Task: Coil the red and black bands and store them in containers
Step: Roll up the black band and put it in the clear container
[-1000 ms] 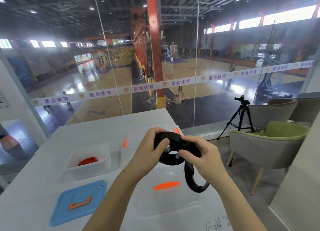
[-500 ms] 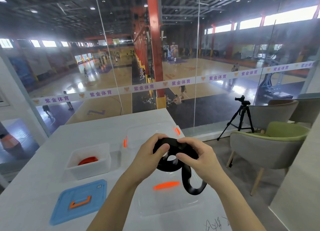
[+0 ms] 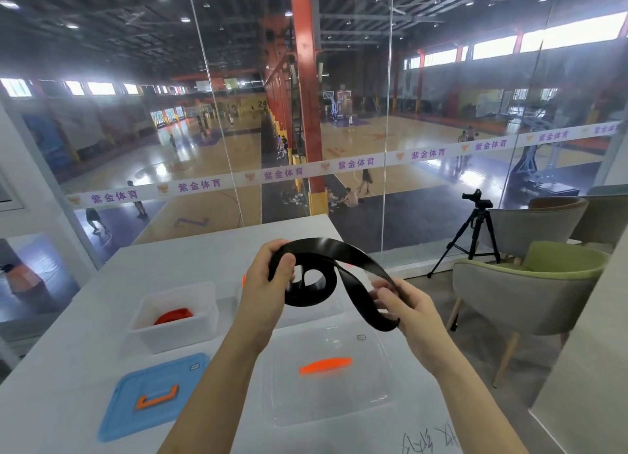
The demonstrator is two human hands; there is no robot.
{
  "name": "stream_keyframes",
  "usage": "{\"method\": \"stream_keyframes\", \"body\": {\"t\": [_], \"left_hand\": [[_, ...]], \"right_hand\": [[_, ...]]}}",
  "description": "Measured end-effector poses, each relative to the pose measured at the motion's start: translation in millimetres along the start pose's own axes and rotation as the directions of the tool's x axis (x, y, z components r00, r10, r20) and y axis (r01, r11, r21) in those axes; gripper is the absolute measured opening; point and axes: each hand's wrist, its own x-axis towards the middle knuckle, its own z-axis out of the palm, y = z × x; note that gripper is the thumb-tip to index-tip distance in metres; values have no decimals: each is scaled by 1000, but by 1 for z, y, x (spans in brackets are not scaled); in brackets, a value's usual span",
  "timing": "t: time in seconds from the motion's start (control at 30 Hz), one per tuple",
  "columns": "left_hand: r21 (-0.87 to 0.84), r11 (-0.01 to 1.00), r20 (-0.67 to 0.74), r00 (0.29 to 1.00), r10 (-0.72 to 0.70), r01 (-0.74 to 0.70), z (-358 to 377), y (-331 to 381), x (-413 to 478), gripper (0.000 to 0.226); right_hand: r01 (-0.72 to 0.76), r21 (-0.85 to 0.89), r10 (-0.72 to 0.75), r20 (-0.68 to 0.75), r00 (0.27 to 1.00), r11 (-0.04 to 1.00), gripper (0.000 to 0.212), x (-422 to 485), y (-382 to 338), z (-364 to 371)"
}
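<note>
I hold a wide black band (image 3: pixel 339 253) in the air over the white table (image 3: pixel 78 351). My left hand (image 3: pixel 268 283) pinches its rolled end, a small loose coil. My right hand (image 3: pixel 404 304) grips the band's other part, which arches up between the hands and droops in a loop below. A coiled red band (image 3: pixel 174 316) lies inside a white open container (image 3: pixel 171 331) to the left. A second clear container (image 3: pixel 289 314) stands behind the hands, mostly hidden by them.
A blue lid (image 3: pixel 153 396) with an orange handle lies front left. A clear lid (image 3: pixel 326 372) with an orange handle lies below my hands. A glass wall bounds the table's far edge. A green chair (image 3: pixel 530 293) and a camera tripod (image 3: pixel 475 236) stand right.
The tight black coil between my hands has loosened. My hands have moved apart and the band now stretches in a long arch between them.
</note>
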Motion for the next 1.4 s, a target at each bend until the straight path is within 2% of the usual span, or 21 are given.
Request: {"method": "stream_keyframes", "body": {"t": [0.1, 0.2, 0.27, 0.37, 0.47, 0.53, 0.6, 0.73, 0.83, 0.9, 0.93, 1.1, 1.2, 1.3, 1.4], "left_hand": [[-16, 1000, -39, 999, 3, -4, -1, -1, 0, 19], [-17, 1000, -77, 997, 14, -16, -2, -2, -1, 19], [-12, 1000, -93, 996, 18, -19, -1, -3, -1, 18], [-23, 999, -110, 994, 24, -27, -1, -3, 0, 18], [-5, 1000, -94, 995, 29, -29, -1, -4, 0, 18], [9, 1000, -87, 996, 29, -28, 0, -7, -1, 19], [19, 1000, -86, 996, 23, -22, -1, -11, -1, 19], [25, 1000, -89, 996, -2, 5, -6, -20, -2, 20], [14, 999, -98, 995, -30, 32, -7, -27, -1, 20], [10, 999, -114, 992, -46, 48, -9, -32, 0, 19], [6, 999, -119, 992, -48, 50, -10, -33, 0, 19], [20, 1000, -97, 995, -22, 24, -14, -34, 1, 19], [21, 1000, -82, 997, -13, 15, -14, -32, 3, 19], [-12, 1000, -88, 996, -13, 12, -16, -29, 5, 20], [-27, 1000, -71, 997, -8, 6, -19, -27, 8, 21]], "right_hand": [[16, 90, -14, -16, 1000, 996, 16, 1, -1, -3], [39, 92, -32, -77, 997, 995, 23, 3, 0, -2], [32, 9, -31, -142, 989, 999, 28, 3, 0, -1], [41, -197, -90, -247, 965, 980, 11, 5, 0, -1], [50, -248, -121, -280, 952, 967, 10, 6, -1, -2], [60, -148, -104, -309, 945, 987, 14, 6, -1, -2], [53, 25, -43, -308, 951, 998, 14, 8, 0, -6], [-69, 222, 92, -95, 991, 973, 21, 8, -4, -13], [-176, 448, 193, 8, 981, 876, 28, 9, -8, -11], [-208, 598, 249, 14, 968, 774, 27, 12, -5, -12], [-215, 617, 264, 11, 964, 757, 26, 13, -3, -13], [-139, 511, 186, -41, 982, 848, 23, 17, -3, -9], [-1, 267, 29, -100, 995, 964, 21, 18, -2, -9], [17, 224, 0, -74, 997, 974, 25, 18, 1, -10], [44, 134, -25, -139, 990, 990, 23, 15, 0, -7]]}}
